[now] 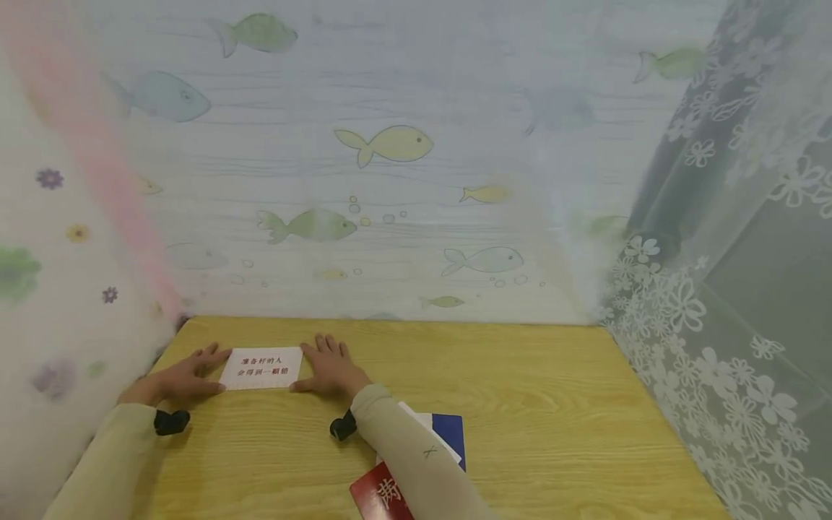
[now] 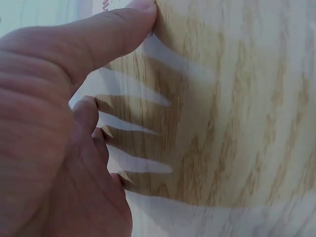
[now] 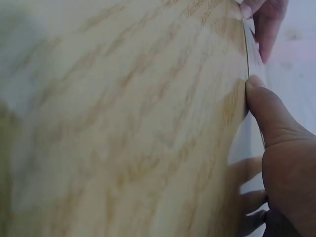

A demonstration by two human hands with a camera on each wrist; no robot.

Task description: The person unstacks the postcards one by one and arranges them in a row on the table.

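A white card (image 1: 262, 368) with two lines of dark red characters lies on the wood-grain table (image 1: 552, 404), toward its far left. Along the card's left edge rests my left hand (image 1: 188, 379), thumb by the near corner and a fingertip by the far one. My right hand (image 1: 333, 370) frames the right edge in the same way, its fingers spread. Seen from the left wrist, the thumb (image 2: 113, 37) stretches out to the card's edge. In the right wrist view the card (image 3: 253, 57) appears nearly edge-on, with the right thumb (image 3: 269, 108) touching it.
Beneath and beside my right forearm lie a red card (image 1: 377, 495) with white characters, a blue piece (image 1: 451, 433) and white pieces. A fish-patterned curtain (image 1: 396, 87) stands behind the table. Flowered lace (image 1: 708, 347) hangs at the right, pale fabric (image 1: 65, 238) at the left.
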